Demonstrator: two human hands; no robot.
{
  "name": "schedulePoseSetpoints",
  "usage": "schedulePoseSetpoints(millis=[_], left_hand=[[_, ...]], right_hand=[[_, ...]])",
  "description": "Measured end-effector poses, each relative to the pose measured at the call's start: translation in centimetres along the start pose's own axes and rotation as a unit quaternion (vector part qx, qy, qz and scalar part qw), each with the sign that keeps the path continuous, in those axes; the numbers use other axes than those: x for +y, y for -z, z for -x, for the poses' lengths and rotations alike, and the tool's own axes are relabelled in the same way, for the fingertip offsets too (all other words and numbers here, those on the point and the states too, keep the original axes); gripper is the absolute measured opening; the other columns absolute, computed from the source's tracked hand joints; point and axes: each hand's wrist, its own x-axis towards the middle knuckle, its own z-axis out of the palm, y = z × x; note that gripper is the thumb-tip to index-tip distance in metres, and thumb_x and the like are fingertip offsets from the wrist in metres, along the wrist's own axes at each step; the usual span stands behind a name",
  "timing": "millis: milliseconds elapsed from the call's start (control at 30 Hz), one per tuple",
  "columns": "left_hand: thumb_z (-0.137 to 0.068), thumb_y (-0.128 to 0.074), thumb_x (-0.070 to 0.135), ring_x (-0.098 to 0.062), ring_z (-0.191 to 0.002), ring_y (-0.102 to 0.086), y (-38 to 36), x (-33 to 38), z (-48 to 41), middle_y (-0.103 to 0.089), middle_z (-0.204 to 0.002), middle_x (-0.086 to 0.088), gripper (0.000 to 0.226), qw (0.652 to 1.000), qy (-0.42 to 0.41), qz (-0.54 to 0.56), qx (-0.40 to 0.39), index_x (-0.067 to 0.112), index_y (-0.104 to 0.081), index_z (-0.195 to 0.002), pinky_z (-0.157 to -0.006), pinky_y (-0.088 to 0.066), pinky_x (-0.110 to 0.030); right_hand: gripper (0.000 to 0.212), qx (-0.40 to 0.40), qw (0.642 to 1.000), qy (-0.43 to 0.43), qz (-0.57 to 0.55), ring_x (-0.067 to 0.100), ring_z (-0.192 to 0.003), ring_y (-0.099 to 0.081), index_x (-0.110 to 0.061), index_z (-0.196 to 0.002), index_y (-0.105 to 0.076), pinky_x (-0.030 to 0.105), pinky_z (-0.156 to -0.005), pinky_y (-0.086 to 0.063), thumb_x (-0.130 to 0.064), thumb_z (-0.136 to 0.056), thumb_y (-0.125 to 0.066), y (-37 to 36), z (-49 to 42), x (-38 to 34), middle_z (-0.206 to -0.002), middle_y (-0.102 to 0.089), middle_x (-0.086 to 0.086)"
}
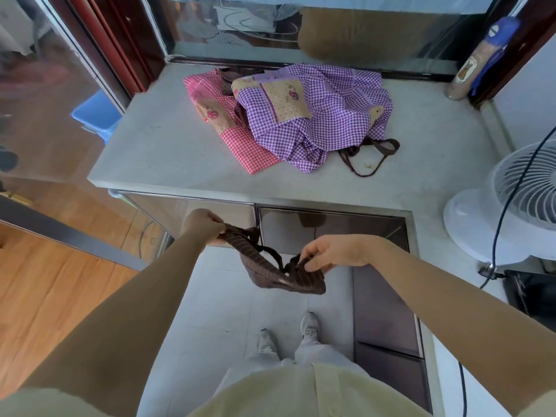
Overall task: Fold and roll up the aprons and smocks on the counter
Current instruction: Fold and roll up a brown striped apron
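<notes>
Left arm: bare, stretched in from 7 o'clock.
Left hand (204,225): curled round one end of a brown cloth (264,270).
Right arm: bare, in from 4 o'clock.
Right hand (334,254): fingertips pinch the cloth's other end.

Pretty sure this is somebody's home, a kitchen or a utility corner right off it. You've got a pale stone table (156,145) with shiny metal cabinet doors (328,233) underneath. The grey floor tiles (222,311) switch to wood flooring (60,281) on the left, and there's a glass panel (240,28) with an etched pattern behind. Plus a white plug-in fan (511,200), a blue plastic stool (96,112) and a heap of checked aprons (325,115). Very domestic, lived-in stuff.
</notes>
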Motion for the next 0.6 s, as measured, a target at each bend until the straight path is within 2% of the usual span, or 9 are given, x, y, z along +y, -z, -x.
schedulePoseSetpoints(millis=[33,100,200,300,367,433,500,533,600], left_hand=[[-0.072,-0.064,-0.008,-0.029,-0.076,-0.065,-0.3,0.6,0.3,-0.068,-0.092,-0.019,0.018,0.998,-0.042,-0.048,0.002,0.009,-0.062,-0.075,-0.074,-0.060,-0.042],[-0.073,-0.064,-0.005,-0.026,-0.082,-0.058,-1.0,2.1,1.3,-0.064,-0.091,-0.012,0.023,0.985,-0.115,-0.131,-0.017,0.011,-0.059,-0.089,-0.075,-0.055,-0.036],[-0.075,-0.066,0.000,-0.026,-0.085,-0.059,-2.2,3.9,2.7,-0.064,-0.093,-0.010,0.036,0.965,-0.174,-0.167,-0.099,0.011,-0.052,-0.106,-0.075,-0.055,-0.038],[-0.077,-0.071,0.008,-0.024,-0.085,-0.064,-2.9,5.2,3.7,-0.068,-0.093,-0.006,0.039,0.960,-0.180,-0.131,-0.168,0.016,-0.049,-0.109,-0.076,-0.057,-0.040],[-0.081,-0.071,0.010,-0.020,-0.081,-0.067,-3.0,5.9,4.2,-0.069,-0.089,-0.001,0.039,0.962,-0.165,-0.070,-0.207,0.017,-0.048,-0.112,-0.072,-0.058,-0.033],[-0.084,-0.068,0.008,-0.020,-0.080,-0.070,-3.1,6.4,4.4,-0.072,-0.090,-0.001,0.038,0.958,-0.165,-0.042,-0.230,0.016,-0.047,-0.114,-0.071,-0.059,-0.032],[-0.086,-0.065,0.006,-0.023,-0.081,-0.071,-3.1,6.5,4.4,-0.073,-0.094,-0.005,0.037,0.954,-0.172,-0.045,-0.241,0.016,-0.045,-0.116,-0.075,-0.060,-0.036],[-0.086,-0.064,0.005,-0.024,-0.081,-0.071,-3.1,6.6,4.4,-0.073,-0.095,-0.006,0.036,0.953,-0.175,-0.045,-0.243,0.016,-0.045,-0.116,-0.076,-0.060,-0.037],[-0.087,-0.063,0.005,-0.023,-0.081,-0.071,-3.0,6.6,4.4,-0.073,-0.095,-0.006,0.036,0.954,-0.171,-0.035,-0.242,0.016,-0.045,-0.116,-0.072,-0.060,-0.033]], right_hand=[[0.017,-0.017,1.000,-0.001,0.017,0.026,-0.100,-0.065,-0.010,-0.108,-0.065,0.042,-0.100,-0.050,-0.015,-0.092,-0.064,-0.4,-0.2,-0.5,-0.106,-0.068,0.016],[0.013,-0.017,0.999,0.022,0.046,0.022,-0.094,-0.067,-0.013,-0.106,-0.067,0.035,-0.093,-0.053,-0.014,-0.094,-0.062,-1.0,-0.4,-1.7,-0.101,-0.071,0.013],[0.014,0.093,0.989,0.104,0.048,0.018,-0.094,-0.069,-0.012,-0.107,-0.067,0.032,-0.091,-0.054,-0.015,-0.094,-0.062,-1.3,-0.9,-3.1,-0.103,-0.072,0.011],[0.013,0.212,0.963,0.160,-0.039,0.021,-0.098,-0.069,-0.010,-0.105,-0.066,0.036,-0.095,-0.053,-0.009,-0.093,-0.062,-0.8,-1.5,-3.8,-0.101,-0.072,0.011],[0.018,0.252,0.950,0.168,-0.078,0.022,-0.099,-0.069,-0.007,-0.111,-0.062,0.032,-0.090,-0.054,-0.006,-0.093,-0.061,-0.6,-1.5,-4.1,-0.103,-0.072,0.012],[0.029,0.256,0.946,0.167,-0.104,0.018,-0.097,-0.070,-0.010,-0.121,-0.055,0.025,-0.082,-0.055,-0.005,-0.093,-0.061,-0.4,-1.4,-4.2,-0.104,-0.072,0.009],[0.041,0.248,0.948,0.168,-0.108,0.016,-0.099,-0.070,-0.016,-0.131,-0.051,0.023,-0.082,-0.056,-0.007,-0.093,-0.062,-0.3,-1.4,-4.2,-0.110,-0.071,0.007],[0.042,0.251,0.949,0.166,-0.099,0.015,-0.101,-0.069,-0.016,-0.133,-0.053,0.023,-0.085,-0.056,-0.009,-0.093,-0.063,-0.2,-1.5,-4.2,-0.112,-0.071,0.007],[0.031,0.263,0.949,0.158,-0.075,0.014,-0.097,-0.070,-0.011,-0.123,-0.063,0.022,-0.086,-0.054,-0.010,-0.092,-0.063,-0.1,-1.7,-4.2,-0.107,-0.073,0.006]])
